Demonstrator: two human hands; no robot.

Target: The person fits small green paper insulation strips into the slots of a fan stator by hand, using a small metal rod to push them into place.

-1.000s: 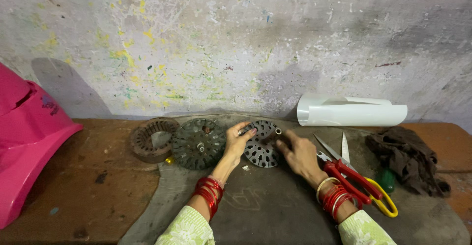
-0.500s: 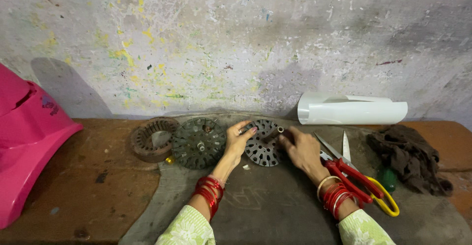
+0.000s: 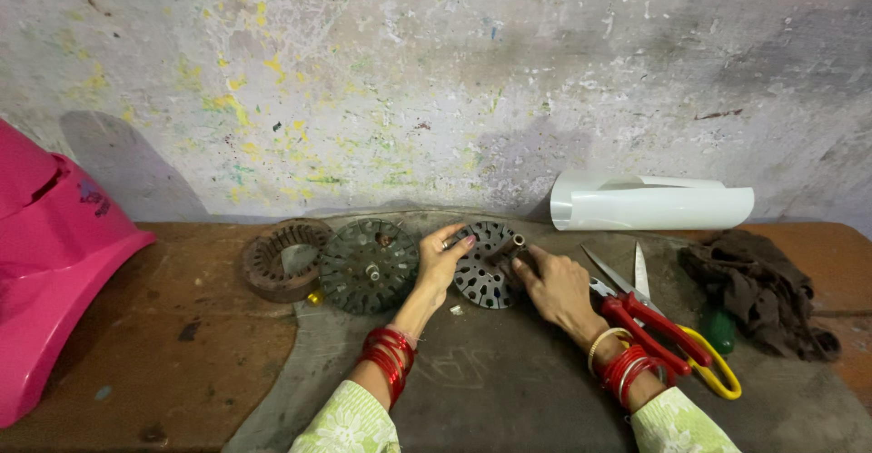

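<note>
A round perforated metal disc with a short central shaft (image 3: 483, 271) stands tilted on the grey mat (image 3: 509, 389). My left hand (image 3: 440, 262) grips its left edge, fingers curled over the rim. My right hand (image 3: 556, 282) holds its right side near the shaft end. Just left of the disc lies a dark round motor part with radial slots (image 3: 368, 266), flat on the mat. A rusty ring-shaped stator (image 3: 282, 258) sits further left on the wooden bench.
Red-handled scissors (image 3: 640, 312) and yellow-handled scissors (image 3: 713, 371) lie right of my right wrist. A dark rag (image 3: 758, 289) sits at the right, a rolled white sheet (image 3: 649, 203) against the wall, a pink plastic cover (image 3: 50, 262) at far left.
Both hands stay on the perforated disc; they shifted only slightly around it. Nothing else moved.
</note>
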